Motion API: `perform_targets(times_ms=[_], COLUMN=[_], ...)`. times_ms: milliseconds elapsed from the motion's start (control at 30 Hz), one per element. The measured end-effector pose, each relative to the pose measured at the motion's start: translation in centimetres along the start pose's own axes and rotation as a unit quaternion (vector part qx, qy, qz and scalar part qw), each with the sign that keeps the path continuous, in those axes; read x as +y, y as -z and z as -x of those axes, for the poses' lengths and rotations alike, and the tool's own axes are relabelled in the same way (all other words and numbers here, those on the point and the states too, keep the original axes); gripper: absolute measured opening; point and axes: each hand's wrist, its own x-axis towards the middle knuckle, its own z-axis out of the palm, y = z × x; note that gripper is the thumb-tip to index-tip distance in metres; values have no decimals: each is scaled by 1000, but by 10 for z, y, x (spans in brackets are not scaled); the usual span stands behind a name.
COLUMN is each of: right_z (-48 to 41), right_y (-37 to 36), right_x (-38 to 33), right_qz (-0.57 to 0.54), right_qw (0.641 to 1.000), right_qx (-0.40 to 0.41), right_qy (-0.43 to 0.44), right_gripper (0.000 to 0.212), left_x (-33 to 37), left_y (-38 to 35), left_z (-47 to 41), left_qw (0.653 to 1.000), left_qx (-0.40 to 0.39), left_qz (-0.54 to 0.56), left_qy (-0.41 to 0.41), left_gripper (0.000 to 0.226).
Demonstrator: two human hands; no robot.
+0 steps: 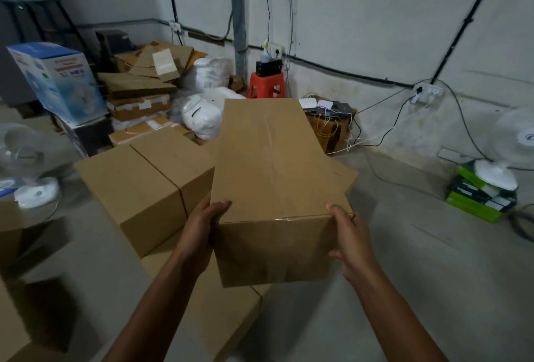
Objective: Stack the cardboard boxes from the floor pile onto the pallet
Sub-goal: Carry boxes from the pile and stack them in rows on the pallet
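Cardboard filled the middle of the head view: a long taped box (274, 176) was held up between the person's two bare hands, its near end toward the camera and its far end pointing at the wall. The left hand (202, 226) pressed flat against the left side near the top corner, thumb hooked over the top edge. The right hand (348, 234) did the same on the right, fingers (335, 254) curled against the near face. Both hands were closed on the box by side pressure; whether any fingers reached beneath it could not be told.

Just below and to the left sat a squat box (144, 191) with a dark tape band, and another box (222, 312) lay under the carried one. No pallet could be made out, so it was unclear whether these belonged to the floor pile or a stack.

The likely trouble was the grip itself. With both hands at the near end, the far end hung unsupported and could dip, sliding the smooth card out of the palms. A swing to the left might also clip the squat box and knock it askew.
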Motion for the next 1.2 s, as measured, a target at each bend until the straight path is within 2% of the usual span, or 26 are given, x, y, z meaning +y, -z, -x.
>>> perform_targets(times_ms=[67, 167, 233, 367, 533, 733, 900, 1033, 1133, 1200], right_z=[-44, -106, -147, -238, -345, -424, -469, -505, -532, -551], right_y=[2, 9, 12, 18, 26, 18, -19, -64, -102, -130], right_x=[-16, -40, -56, -84, -112, -150, -165, -171, -174, -171], right_qz=[8, 29, 43, 71, 119, 127, 137, 143, 154, 169], right_qw=[1000, 996, 991, 979, 970, 954, 946, 935, 926, 923], right_qx=[-20, -73, -111, -153, -188, -256, -288, -324, -344, -345], right_qy=[-6, -39, -65, -111, -100, -88, -50, -26, -23, -31], right_gripper=[49, 79, 87, 79, 84, 74, 74, 60, 65, 68], left_x=[7, 17, 21, 13, -7, 2, 8, 9, 11, 9], left_y=[-25, -57, -77, -122, -181, -235, -240, -226, -208, -192], left_z=[-30, -73, -101, -155, -215, -259, -301, -340, -374, -400], left_qw=[1000, 999, 999, 998, 994, 980, 966, 960, 955, 954], left_qx=[4, 14, 28, 54, 106, 193, 252, 278, 295, 297], left_qz=[-1, -19, -28, -29, 0, 8, 22, -3, -22, -46], left_qy=[-8, -24, -35, -30, -35, -43, -51, -47, -34, -12], left_gripper=[35, 38, 39, 38, 38, 37, 34, 37, 33, 52])
